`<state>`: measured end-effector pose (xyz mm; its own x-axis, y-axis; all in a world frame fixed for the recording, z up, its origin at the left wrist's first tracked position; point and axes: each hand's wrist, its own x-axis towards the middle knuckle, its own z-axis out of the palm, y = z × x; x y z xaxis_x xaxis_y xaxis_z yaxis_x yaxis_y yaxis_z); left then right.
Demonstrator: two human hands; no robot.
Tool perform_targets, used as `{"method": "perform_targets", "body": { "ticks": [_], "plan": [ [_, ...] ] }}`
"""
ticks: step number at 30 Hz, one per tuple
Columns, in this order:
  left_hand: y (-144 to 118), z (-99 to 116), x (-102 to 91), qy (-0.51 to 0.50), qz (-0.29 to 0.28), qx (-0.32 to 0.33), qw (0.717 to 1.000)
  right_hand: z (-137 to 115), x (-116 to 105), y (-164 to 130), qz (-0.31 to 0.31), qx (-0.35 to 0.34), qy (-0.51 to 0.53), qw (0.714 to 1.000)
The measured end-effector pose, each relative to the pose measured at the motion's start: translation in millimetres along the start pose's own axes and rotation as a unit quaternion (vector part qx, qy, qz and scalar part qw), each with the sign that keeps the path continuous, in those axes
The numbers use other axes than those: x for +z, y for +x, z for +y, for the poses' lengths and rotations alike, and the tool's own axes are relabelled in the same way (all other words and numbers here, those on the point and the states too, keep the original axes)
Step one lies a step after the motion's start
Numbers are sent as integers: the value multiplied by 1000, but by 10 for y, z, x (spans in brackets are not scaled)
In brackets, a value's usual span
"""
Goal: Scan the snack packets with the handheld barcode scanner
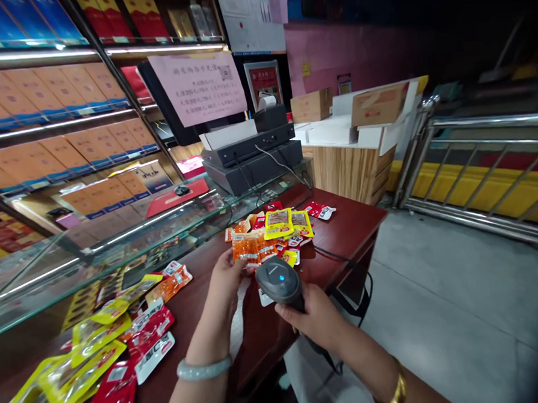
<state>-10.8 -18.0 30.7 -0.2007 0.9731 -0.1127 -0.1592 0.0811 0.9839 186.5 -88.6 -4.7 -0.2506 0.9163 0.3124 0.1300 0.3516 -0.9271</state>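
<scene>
White strip lights burn bright on the left, and glare streaks the glass case and shiny packets. The upper right sinks into near-black, too dim to read with any certainty. Wide-angle stretch skews the edges; the railing looks soft. The scanner shows a blue glow.

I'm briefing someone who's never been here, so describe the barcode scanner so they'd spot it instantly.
Find the dark red tabletop. On the near side of the pile of snack packets toward its far end, the right grip holds the barcode scanner. It's the rounded dark device with a glowing blue light, unlike the shiny yellow, orange and red packets.
</scene>
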Motion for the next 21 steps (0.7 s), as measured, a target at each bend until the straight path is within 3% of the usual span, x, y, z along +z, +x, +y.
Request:
{"method": "perform_targets", "body": {
  "ticks": [3,7,10,14,16,18,21],
  "plan": [
    [219,10,201,115,-14,35,993,4,-53,2,9,-2,-6,1000],
    [331,35,325,377,29,124,918,-14,-109,-25,20,4,-28,999],
    [193,63,233,441,54,157,882,-21,-129,-70,23,14,-62,998],
    [-221,25,-182,514,59,167,839,-10,-104,-107,-15,34,-68,997],
    [-469,-38,-518,582,85,155,794,-11,-60,-119,-37,33,-63,997],
    [-689,-109,-901,654,127,115,737,-19,7,-135,-51,26,-61,997],
    [-881,-176,-1407,693,165,28,701,-30,144,-161,-58,21,-64,996]
  ]
}}
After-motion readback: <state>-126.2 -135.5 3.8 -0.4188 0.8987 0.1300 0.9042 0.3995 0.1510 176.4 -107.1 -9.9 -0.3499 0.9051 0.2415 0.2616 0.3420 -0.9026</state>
